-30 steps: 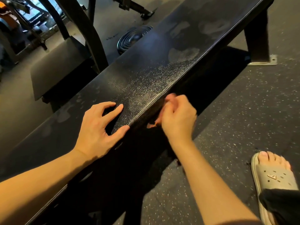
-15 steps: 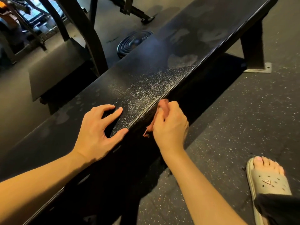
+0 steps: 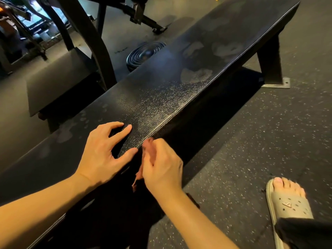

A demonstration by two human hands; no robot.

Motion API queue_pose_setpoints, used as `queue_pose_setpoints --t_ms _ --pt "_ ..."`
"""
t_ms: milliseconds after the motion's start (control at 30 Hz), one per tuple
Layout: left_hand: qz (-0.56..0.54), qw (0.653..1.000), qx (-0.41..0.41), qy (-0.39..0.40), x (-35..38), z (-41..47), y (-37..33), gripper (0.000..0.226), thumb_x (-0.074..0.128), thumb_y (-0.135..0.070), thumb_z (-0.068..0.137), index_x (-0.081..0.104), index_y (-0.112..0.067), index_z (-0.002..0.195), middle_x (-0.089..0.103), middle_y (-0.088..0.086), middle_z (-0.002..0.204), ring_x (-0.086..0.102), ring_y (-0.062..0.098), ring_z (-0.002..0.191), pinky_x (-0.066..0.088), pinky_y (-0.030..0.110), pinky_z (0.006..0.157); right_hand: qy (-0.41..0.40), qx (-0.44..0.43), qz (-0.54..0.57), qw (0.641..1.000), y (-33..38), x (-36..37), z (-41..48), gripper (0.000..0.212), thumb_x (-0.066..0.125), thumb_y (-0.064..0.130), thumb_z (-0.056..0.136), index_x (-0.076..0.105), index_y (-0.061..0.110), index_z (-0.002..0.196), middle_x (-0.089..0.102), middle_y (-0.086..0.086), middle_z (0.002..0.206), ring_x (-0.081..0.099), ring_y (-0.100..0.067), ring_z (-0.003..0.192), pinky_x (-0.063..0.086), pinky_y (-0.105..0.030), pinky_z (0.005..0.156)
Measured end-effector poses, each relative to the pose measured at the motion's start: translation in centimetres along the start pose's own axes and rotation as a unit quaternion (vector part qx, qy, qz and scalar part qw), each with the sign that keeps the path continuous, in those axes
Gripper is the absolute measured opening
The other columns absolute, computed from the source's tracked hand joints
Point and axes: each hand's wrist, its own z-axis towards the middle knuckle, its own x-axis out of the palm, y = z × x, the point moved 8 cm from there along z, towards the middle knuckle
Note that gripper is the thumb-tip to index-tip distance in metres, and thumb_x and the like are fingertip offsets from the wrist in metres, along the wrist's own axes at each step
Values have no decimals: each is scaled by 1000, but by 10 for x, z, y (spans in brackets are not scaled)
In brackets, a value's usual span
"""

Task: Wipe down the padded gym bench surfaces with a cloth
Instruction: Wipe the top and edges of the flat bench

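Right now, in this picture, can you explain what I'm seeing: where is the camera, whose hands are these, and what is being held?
There is no machine here, only a person's two bare hands. The picture comes from a camera worn on the head, looking down. The left hand rests spread on top of a black padded bench, which shows pale smudges. The right hand pinches a small reddish cloth against the bench's side. A ridged disc lies on the floor beyond, and a sandalled foot stands at lower right.
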Motion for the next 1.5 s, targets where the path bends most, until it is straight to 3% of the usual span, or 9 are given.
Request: queue_pose_setpoints --t_ms 100,333,533,767,967,1067,1200,1300,1500 --pt "3 1000 -2 -3 -1 0 0 67 56 -62 87 63 -24 141 56 1 139 48 23 130 30 37 110 4 -30 -32 999 -10 -4 15 12 57 34 95 63 24 95 68 4 89 65 -22 83 46 -38 65" --pt "4 1000 6 1 1 0 1 66 57 -62 87 63 -23 141 56 2 138 49 24 128 31 39 110 -89 176 -44 979 -75 -39 68 14 53 30 100 58 19 93 66 3 87 66 -29 90 44 -39 77" --pt "1 1000 -2 -1 -1 0 0 67 56 -62 86 62 -24 141 56 2 139 48 23 129 28 36 110 12 -17 -44 999 2 -5 9 23 49 37 100 60 18 93 67 2 87 65 -26 83 47 -40 63" --pt "1 1000 7 0 2 1 2 67 56 -62 87 62 -23 141 55 1 139 48 21 128 28 34 109 -106 200 -130 965 -105 -70 121 15 51 26 102 62 17 105 70 -8 105 63 -34 105 40 -39 84" --pt "-4 1000 7 -1 1 0 2 67 57 -63 87 62 -24 142 55 0 139 48 21 128 30 37 109 -29 1 -65 997 -39 -31 55 23 45 35 101 58 20 90 66 3 82 65 -25 80 50 -41 69" --pt "-2 1000 7 0 1 2 2 67 57 -62 87 62 -24 142 55 0 139 47 20 129 29 37 110 -55 83 -89 991 -68 -43 79 17 49 31 98 63 22 95 67 4 89 64 -27 91 40 -35 72" --pt "-1 1000 7 1 0 0 3 67 56 -63 87 62 -24 142 55 1 139 48 22 129 30 37 110 -160 228 59 959 -100 -87 108 5 55 11 95 58 11 91 54 11 75 63 -17 83 50 -36 83" --pt "-1 1000 8 4 2 1 4 68 55 -64 87 61 -25 143 54 0 139 48 22 129 30 38 110 -256 259 222 904 -112 -113 117 13 59 0 91 56 2 104 64 2 82 68 1 70 58 -21 70" --pt "-10 1000 9 -8 2 1 4 67 58 -63 86 64 -23 140 57 2 137 51 24 127 35 41 108 -194 278 287 896 -112 -76 120 15 69 5 83 63 14 94 69 -3 96 69 -17 86 60 -35 74"
